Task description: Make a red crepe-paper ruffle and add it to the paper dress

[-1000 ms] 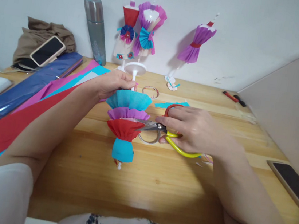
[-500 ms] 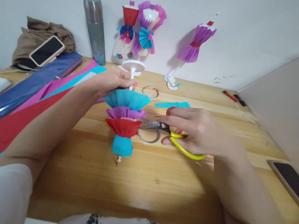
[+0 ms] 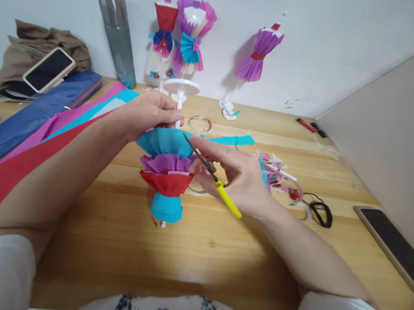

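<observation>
An upside-down mini dress form (image 3: 167, 208) wears tiers of blue, purple and red crepe paper above a blue bodice. My left hand (image 3: 155, 112) pinches its white stem just below the round base, which points up. Scissors with yellow handles (image 3: 228, 199) are in my right hand (image 3: 232, 176), their dark blades lying across the fingers and pointing up-left over the blue ruffle (image 3: 165, 140). The thumb and fingertips of that hand touch the right edge of the purple and red tiers.
Three dressed forms, one in purple (image 3: 260, 55), stand by the wall near a bottle (image 3: 118, 41). Crepe sheets (image 3: 17, 176) lie left. Paper scraps (image 3: 273, 171), a black hair tie (image 3: 321, 213) and a phone (image 3: 397, 246) lie right. Tape rolls (image 3: 199, 123) lie mid-table.
My right hand has moved left to the ruffles, and the scissors have swung from pointing left to pointing up-left. Scraps and the hair tie now show at right. The view has shifted slightly.
</observation>
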`<state>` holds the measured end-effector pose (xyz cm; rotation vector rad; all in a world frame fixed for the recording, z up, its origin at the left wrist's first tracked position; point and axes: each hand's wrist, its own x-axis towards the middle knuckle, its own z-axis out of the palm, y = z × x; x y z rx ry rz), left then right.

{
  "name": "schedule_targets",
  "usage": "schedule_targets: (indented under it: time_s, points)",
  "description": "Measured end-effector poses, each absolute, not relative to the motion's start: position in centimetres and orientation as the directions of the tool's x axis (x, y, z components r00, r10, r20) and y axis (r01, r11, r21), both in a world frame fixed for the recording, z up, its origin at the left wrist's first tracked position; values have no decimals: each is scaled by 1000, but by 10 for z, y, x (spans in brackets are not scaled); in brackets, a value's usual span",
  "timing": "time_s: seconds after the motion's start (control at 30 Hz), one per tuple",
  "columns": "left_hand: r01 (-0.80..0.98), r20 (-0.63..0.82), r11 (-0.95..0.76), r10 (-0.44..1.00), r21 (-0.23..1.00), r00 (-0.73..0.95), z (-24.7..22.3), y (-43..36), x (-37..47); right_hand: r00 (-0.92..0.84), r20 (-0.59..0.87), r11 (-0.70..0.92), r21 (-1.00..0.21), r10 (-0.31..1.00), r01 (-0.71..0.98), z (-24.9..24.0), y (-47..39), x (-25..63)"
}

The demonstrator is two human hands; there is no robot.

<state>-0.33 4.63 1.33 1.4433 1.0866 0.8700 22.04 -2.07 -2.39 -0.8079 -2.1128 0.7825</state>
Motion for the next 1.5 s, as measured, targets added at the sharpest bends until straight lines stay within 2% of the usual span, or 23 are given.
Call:
schedule_targets:
  time_s: [0.1, 0.23, 0.3, 0.5, 0.63, 0.73, 0.83, 0.93, 1.03, 1.3, 1.5]
  points:
    - [252, -58, -33, 936, 967, 347, 14, 46, -4, -540, 452, 674, -660, 710, 334, -22, -20, 221]
    - [350, -72, -57, 936, 935, 345, 16, 43, -4, -564, 572, 780, -577, 596, 241, -22, -18, 221]
    - [373, -92, -46, 934, 927, 344, 17, 41, -3, -581, 585, 805, -544, 566, 236, -22, -17, 221]
    - [331, -110, -13, 930, 944, 350, 19, 39, -2, -588, 595, 832, -463, 548, 307, -23, -14, 223]
    - [240, -150, 65, 923, 969, 356, 22, 45, -6, -558, 658, 855, -469, 505, 221, -16, -6, 237]
    - [117, -141, 109, 941, 987, 308, 21, 52, -12, -667, 591, 869, -458, 454, 187, -8, 3, 251]
    - [-2, -127, 134, 948, 991, 292, 17, 57, -16, -757, 538, 915, -349, 371, 200, -4, 11, 258]
    - [-49, -129, 152, 942, 987, 308, 15, 59, -18, -797, 524, 951, -234, 300, 204, -5, 15, 257]
    - [-27, -131, 146, 944, 989, 304, 15, 58, -17, -809, 529, 966, -151, 257, 208, -6, 14, 255]
    - [70, -128, 112, 941, 991, 313, 15, 57, -14, -828, 465, 946, -74, 313, 316, -8, 13, 260]
    - [97, -146, 120, 932, 988, 331, 16, 55, -11, -838, 487, 954, 26, 248, 297, -12, 18, 260]
